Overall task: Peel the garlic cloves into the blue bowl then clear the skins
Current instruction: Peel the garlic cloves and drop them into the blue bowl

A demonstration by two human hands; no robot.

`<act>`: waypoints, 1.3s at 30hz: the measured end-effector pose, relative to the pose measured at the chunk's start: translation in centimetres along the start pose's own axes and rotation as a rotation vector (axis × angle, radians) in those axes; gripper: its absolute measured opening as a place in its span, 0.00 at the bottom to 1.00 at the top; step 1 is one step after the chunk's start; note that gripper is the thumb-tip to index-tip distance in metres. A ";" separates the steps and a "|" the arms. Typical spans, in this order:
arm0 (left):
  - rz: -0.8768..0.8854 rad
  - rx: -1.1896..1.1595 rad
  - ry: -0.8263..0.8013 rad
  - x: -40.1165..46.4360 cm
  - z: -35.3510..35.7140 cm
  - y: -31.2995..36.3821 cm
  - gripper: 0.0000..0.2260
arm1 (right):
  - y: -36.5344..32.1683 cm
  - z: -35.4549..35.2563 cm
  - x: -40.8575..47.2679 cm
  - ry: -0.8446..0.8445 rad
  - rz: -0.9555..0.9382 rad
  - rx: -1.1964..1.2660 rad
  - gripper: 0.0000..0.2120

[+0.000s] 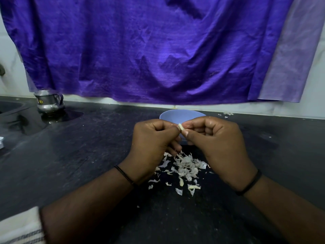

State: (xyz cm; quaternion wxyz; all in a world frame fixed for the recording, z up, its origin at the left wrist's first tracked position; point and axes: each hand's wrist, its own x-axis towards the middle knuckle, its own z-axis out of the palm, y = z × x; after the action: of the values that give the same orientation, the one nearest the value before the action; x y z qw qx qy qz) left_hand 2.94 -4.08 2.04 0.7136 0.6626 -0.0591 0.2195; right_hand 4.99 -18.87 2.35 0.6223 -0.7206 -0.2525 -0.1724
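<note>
Clove (pixel 181 127) — pinched between left hand (pixel 154 143) | right hand (pixel 216 143) (above bowl (pixel 175 115))

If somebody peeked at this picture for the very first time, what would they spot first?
Probably the big purple cloth hanging across the whole back wall. Next, the two hands in the middle: the left hand and right hand both pinch a small garlic clove just in front of the blue bowl. Below them, a pale heap of skins lies scattered on the dark counter.
</note>
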 end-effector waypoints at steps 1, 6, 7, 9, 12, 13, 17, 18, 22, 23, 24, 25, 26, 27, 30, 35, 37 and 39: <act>-0.003 -0.004 0.001 0.0 0.0 0.0 0.06 | 0.0 0.0 0.0 -0.009 0.017 0.034 0.05; -0.017 -0.017 -0.004 0.1 0.0 -0.1 0.06 | -0.2 0.1 0.1 -0.031 0.093 0.183 0.06; -0.018 -0.017 -0.004 0.1 0.0 -0.1 0.06 | -0.1 0.1 0.1 -0.034 0.100 0.189 0.06; -0.015 -0.016 -0.006 0.1 0.0 -0.1 0.07 | 0.0 0.2 0.1 -0.047 0.111 0.187 0.07; 0.003 -0.006 -0.012 0.1 0.0 0.0 0.05 | 0.1 0.2 -0.1 -0.064 0.099 0.137 0.07; 0.015 0.005 -0.013 0.0 0.0 0.0 0.05 | 0.1 0.2 -0.1 -0.060 0.094 0.124 0.08; 0.058 0.058 -0.017 -0.1 -0.1 -0.2 0.05 | -0.1 0.4 -0.2 -0.041 0.115 0.108 0.08; 0.063 0.068 -0.018 -0.1 0.0 -0.2 0.05 | -0.1 0.5 -0.2 -0.039 0.133 0.107 0.08; 0.073 0.104 -0.029 -0.1 0.1 -0.3 0.04 | 0.1 0.5 -0.1 -0.035 0.239 0.149 0.08; 0.073 0.111 -0.030 -0.1 0.1 -0.3 0.04 | 0.0 0.6 -0.1 -0.039 0.270 0.166 0.08; 0.076 0.119 -0.030 -0.2 0.1 -0.4 0.04 | 0.0 0.6 -0.1 -0.043 0.297 0.178 0.08; 0.080 0.129 -0.030 -0.2 0.1 -0.4 0.04 | 0.0 0.6 -0.1 -0.045 0.318 0.182 0.08; 0.084 0.140 -0.032 -0.2 0.1 -0.4 0.04 | 0.0 0.5 -0.1 -0.049 0.326 0.178 0.08; 0.090 0.151 -0.034 -0.2 0.0 -0.4 0.04 | 0.0 0.5 -0.1 -0.055 0.320 0.159 0.08; 0.114 0.198 -0.042 0.0 -0.2 -0.6 0.04 | -0.1 0.1 0.0 -0.065 0.203 0.023 0.06; 0.113 0.226 -0.074 0.1 -0.3 -0.7 0.06 | 0.0 -0.4 0.3 -0.050 0.089 -0.075 0.02; 0.096 0.207 -0.109 0.1 -0.3 -0.7 0.07 | 0.0 -0.5 0.3 -0.051 0.085 -0.069 0.02; 0.086 0.194 -0.135 0.1 -0.3 -0.6 0.07 | -0.1 -0.6 0.3 -0.058 0.086 -0.039 0.02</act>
State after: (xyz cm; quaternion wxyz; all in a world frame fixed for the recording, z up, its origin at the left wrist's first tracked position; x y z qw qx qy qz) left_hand 3.26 -3.78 1.47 0.6304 0.7388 -0.1139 0.2093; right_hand 5.27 -19.39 2.68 0.6074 -0.7475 -0.2357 -0.1295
